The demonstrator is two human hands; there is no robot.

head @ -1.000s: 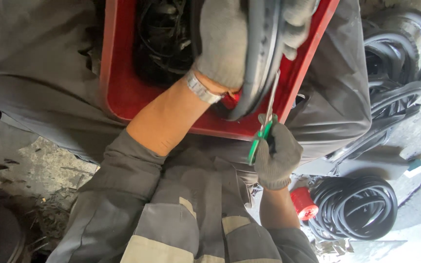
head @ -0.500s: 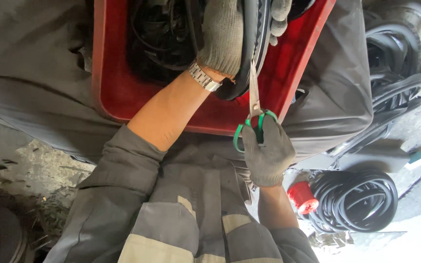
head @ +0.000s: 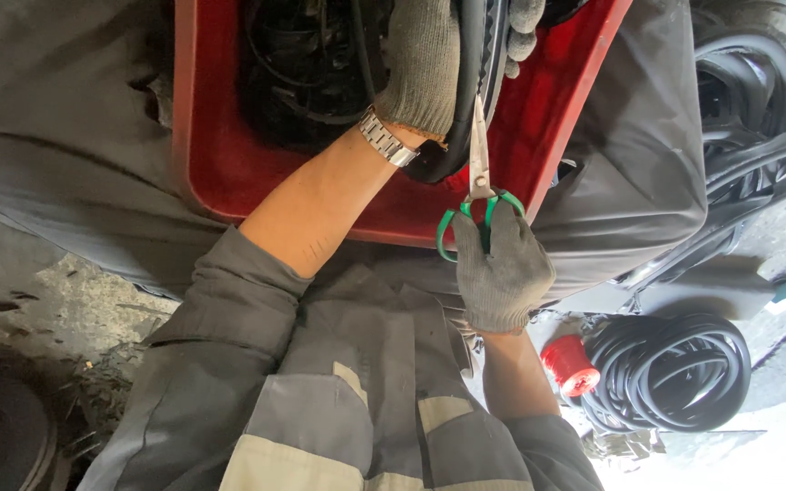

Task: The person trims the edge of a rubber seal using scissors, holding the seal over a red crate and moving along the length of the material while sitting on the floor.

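Left hand (head: 425,64) gripping rubber strip (head: 468,82), right hand (head: 500,268) closed on scissors (head: 479,173), red crate (head: 220,173) beneath.

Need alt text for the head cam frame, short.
A gloved right hand holds green-handled scissors with the blades against a black rubber strip that the gloved left hand grips over a red plastic crate. The person wears grey work clothes and a metal wristwatch; coils of black rubber tubing lie on the ground to the right.
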